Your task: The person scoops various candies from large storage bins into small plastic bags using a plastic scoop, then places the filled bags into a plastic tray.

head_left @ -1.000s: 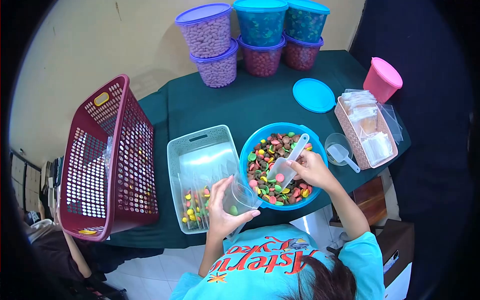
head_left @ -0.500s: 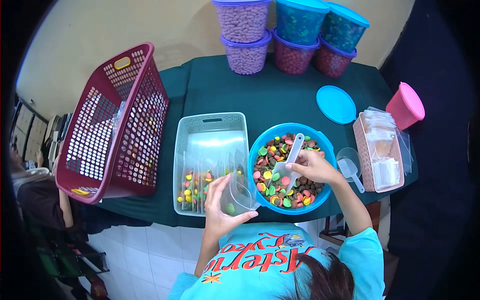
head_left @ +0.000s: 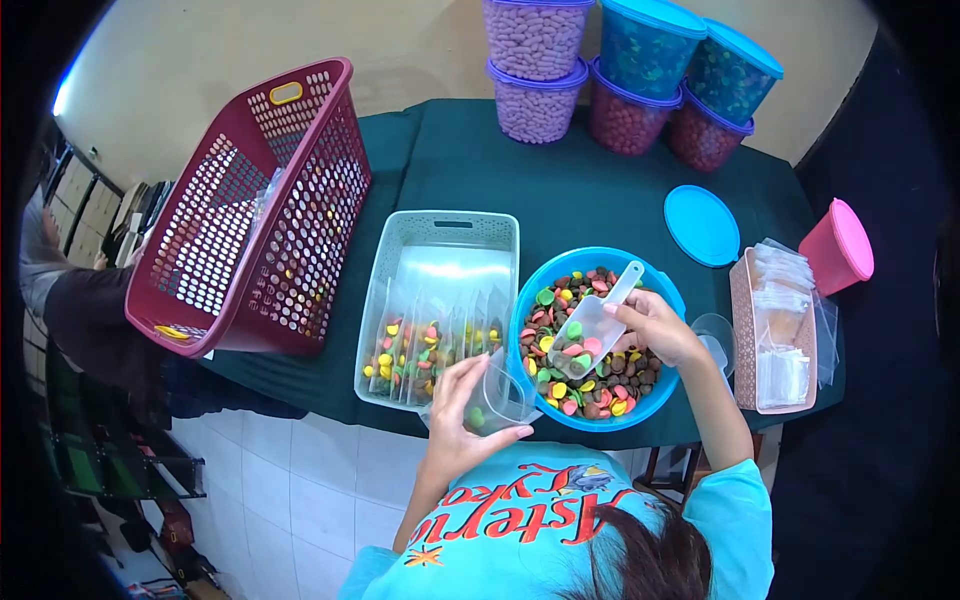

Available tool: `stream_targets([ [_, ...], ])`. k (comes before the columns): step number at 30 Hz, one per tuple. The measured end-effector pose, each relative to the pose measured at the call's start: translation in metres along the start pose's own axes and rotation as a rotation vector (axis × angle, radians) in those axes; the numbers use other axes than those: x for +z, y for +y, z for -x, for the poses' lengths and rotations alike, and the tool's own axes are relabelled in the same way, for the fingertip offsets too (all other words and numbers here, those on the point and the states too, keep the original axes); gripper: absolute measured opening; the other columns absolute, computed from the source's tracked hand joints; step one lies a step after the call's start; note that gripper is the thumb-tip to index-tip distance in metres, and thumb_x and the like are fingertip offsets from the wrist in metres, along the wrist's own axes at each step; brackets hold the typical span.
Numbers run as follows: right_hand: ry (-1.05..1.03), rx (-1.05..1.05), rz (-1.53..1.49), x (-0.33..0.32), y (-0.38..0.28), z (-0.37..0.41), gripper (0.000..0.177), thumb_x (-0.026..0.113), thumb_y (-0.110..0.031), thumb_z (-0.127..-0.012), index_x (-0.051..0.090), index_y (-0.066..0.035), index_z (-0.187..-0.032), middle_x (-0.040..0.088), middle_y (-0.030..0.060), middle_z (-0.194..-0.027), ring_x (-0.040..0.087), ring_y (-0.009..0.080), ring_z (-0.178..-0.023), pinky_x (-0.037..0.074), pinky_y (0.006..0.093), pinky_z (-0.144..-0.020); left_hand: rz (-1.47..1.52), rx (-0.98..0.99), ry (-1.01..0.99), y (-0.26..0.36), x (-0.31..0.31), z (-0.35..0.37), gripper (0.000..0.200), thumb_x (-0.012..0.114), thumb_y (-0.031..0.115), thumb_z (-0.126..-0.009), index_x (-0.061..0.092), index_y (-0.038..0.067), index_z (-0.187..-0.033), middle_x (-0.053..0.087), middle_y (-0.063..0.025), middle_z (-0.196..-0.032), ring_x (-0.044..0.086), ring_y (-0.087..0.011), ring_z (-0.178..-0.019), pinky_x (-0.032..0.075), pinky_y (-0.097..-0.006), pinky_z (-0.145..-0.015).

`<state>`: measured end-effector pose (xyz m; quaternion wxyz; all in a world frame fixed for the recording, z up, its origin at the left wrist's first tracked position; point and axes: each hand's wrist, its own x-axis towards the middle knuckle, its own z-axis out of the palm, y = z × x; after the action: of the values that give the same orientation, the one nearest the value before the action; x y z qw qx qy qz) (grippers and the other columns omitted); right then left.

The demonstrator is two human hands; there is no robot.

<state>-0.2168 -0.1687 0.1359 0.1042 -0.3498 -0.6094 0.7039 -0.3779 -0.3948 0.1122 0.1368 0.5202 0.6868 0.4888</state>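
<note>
My left hand (head_left: 460, 415) curls its fingers and thumb around a clear plastic pouch (head_left: 497, 400), whose mouth gapes open and which shows a little green low down. In my right hand (head_left: 655, 325) is a clear scoop (head_left: 585, 340), gripped by the handle and loaded with green, pink and brown chocolate-like chips. It hangs over a blue tub (head_left: 672, 385) filled with the same multicoloured chips. Left of the tub, a pale green tray (head_left: 440, 222) holds several filled clear pouches (head_left: 425, 350) standing in a row.
A maroon basket (head_left: 335, 150) stands at the left, near another person (head_left: 100, 310). On the right are a pink bin (head_left: 800, 400) of clear bags, a second scoop (head_left: 714, 350), a blue lid (head_left: 702, 226) and a pink container (head_left: 838, 245). Stacked tubs (head_left: 540, 100) line the back.
My right hand has lifted the scoop out of the chips, and it now carries a load. My left hand still holds the pouch. The whole view has shifted slightly.
</note>
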Motion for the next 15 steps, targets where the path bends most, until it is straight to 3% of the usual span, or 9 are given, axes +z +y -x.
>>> stream_targets([
  [4,0.036,-0.065,0.032,0.006,-0.019,0.008,0.034,0.057,-0.024,-0.085,0.053,0.005,-0.103,0.060,0.0107,-0.087,0.061,0.0116,-0.069,0.050,0.0214,-0.054,0.004,0.007,-0.039,0.002,0.005,0.000,0.087,0.084,0.034,-0.049,0.047,-0.001,-0.120,0.047,-0.0160,-0.116,0.047,-0.0291,-0.107,0.037,-0.0396,-0.090],
  [5,0.044,-0.159,0.062,0.010,-0.023,0.009,0.032,0.057,-0.022,-0.084,0.053,0.004,-0.101,0.060,0.0097,-0.085,0.060,0.0108,-0.067,0.050,0.0208,-0.053,-0.008,0.009,-0.044,0.003,0.006,-0.002,0.087,0.085,0.026,-0.046,0.047,-0.002,-0.119,0.046,-0.0170,-0.117,0.047,-0.0287,-0.108,0.039,-0.0381,-0.091],
  [8,0.105,-0.308,0.119,0.032,-0.038,0.018,0.024,0.059,-0.016,-0.082,0.056,0.003,-0.096,0.061,0.0085,-0.080,0.059,0.0086,-0.063,0.048,0.0212,-0.053,-0.029,0.019,-0.066,0.004,0.009,-0.006,0.087,0.085,0.027,-0.047,0.046,-0.002,-0.119,0.046,-0.0174,-0.116,0.047,-0.0288,-0.108,0.039,-0.0381,-0.091],
  [10,0.138,-0.438,0.347,0.050,-0.051,0.031,0.021,0.060,-0.014,-0.080,0.057,0.003,-0.091,0.062,0.0110,-0.078,0.060,0.0109,-0.062,0.048,0.0245,-0.052,-0.004,0.030,-0.067,0.003,0.011,-0.008,0.088,0.085,0.027,-0.047,0.045,-0.003,-0.120,0.046,-0.0175,-0.116,0.047,-0.0288,-0.108,0.039,-0.0380,-0.091],
  [12,0.123,-0.475,0.496,0.066,-0.058,0.045,0.021,0.060,-0.013,-0.077,0.057,0.004,-0.088,0.061,0.0152,-0.079,0.062,0.0185,-0.066,0.049,0.0301,-0.057,0.021,0.043,-0.072,0.001,0.012,-0.011,0.088,0.085,0.027,-0.047,0.044,-0.003,-0.120,0.046,-0.0176,-0.116,0.047,-0.0287,-0.108,0.039,-0.0378,-0.091],
  [13,0.153,-0.658,0.606,0.071,-0.052,0.046,0.022,0.061,-0.015,-0.075,0.057,0.004,-0.087,0.060,0.0175,-0.081,0.062,0.0276,-0.070,0.049,0.0338,-0.062,0.052,0.037,-0.070,-0.001,0.013,-0.013,0.089,0.085,0.027,-0.047,0.044,-0.003,-0.120,0.046,-0.0176,-0.115,0.047,-0.0285,-0.108,0.039,-0.0377,-0.091],
  [15,0.227,-0.676,0.688,0.075,-0.048,0.054,0.023,0.063,-0.017,-0.075,0.059,0.003,-0.088,0.060,0.0178,-0.082,0.061,0.0303,-0.072,0.048,0.0350,-0.064,0.096,0.035,-0.083,-0.002,0.013,-0.016,0.089,0.084,0.027,-0.047,0.043,-0.003,-0.120,0.046,-0.0171,-0.115,0.048,-0.0283,-0.107,0.039,-0.0375,-0.090],
])
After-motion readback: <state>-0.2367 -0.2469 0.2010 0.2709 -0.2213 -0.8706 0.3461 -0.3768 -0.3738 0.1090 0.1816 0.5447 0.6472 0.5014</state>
